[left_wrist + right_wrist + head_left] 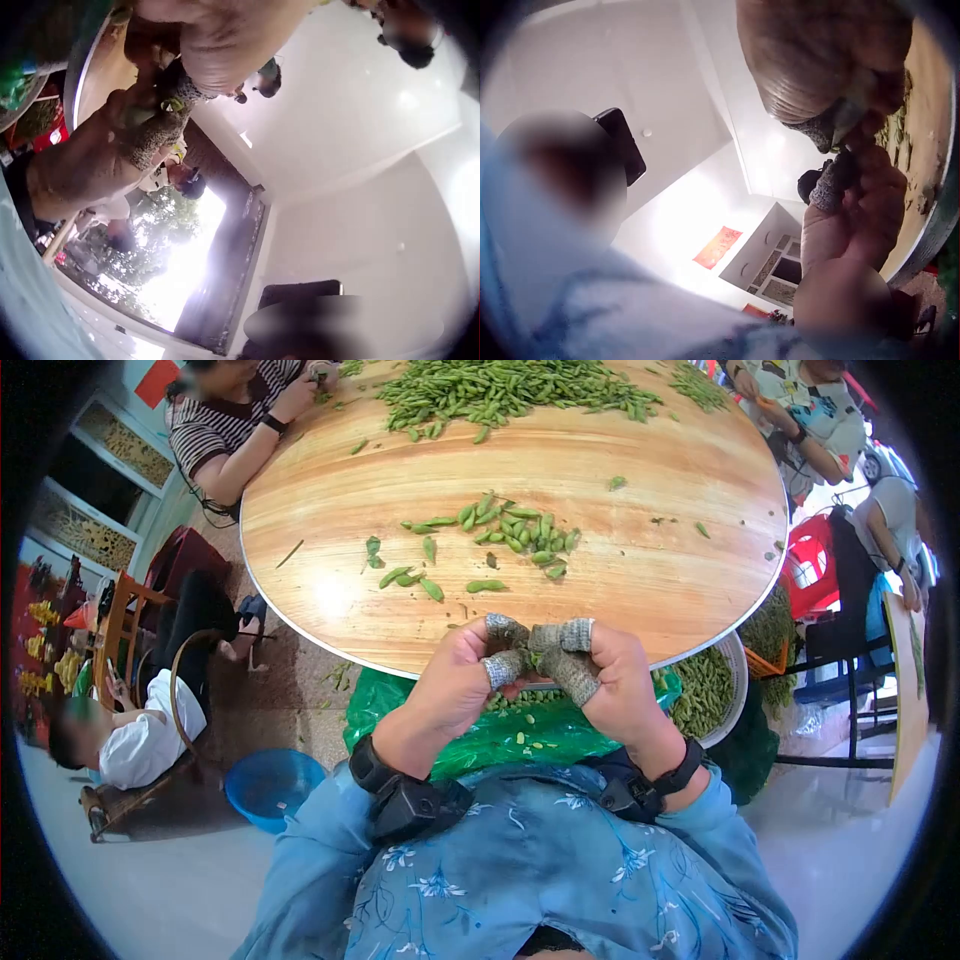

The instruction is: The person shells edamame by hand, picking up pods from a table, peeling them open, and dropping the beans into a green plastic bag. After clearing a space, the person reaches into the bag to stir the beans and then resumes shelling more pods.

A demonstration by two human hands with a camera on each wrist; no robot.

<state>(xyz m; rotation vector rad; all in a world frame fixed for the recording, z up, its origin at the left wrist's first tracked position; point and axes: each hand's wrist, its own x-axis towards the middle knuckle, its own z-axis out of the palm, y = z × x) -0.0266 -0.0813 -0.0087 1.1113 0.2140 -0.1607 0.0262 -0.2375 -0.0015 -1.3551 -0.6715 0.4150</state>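
Observation:
My left hand [440, 690] and right hand [622, 682] meet just in front of the table's near edge. Both wear grey knitted covers on the thumb and forefinger. Between the fingertips they pinch a small green soybean pod [536, 658], mostly hidden by the covers; a bit of its green shows in the left wrist view too. Below the hands, a green plastic bag [440, 745] lies over the lap side with some pale shelled beans [523, 739] on it. A small pile of soybean pods [525, 532] lies on the table just beyond the fingers.
The round wooden table [350, 550] bears a large heap of pods [500, 390] at the far side. A white tub of pods [705, 700] stands at the right, a blue basin [270, 785] on the floor at left. Other people sit around, one in a striped shirt [215, 435].

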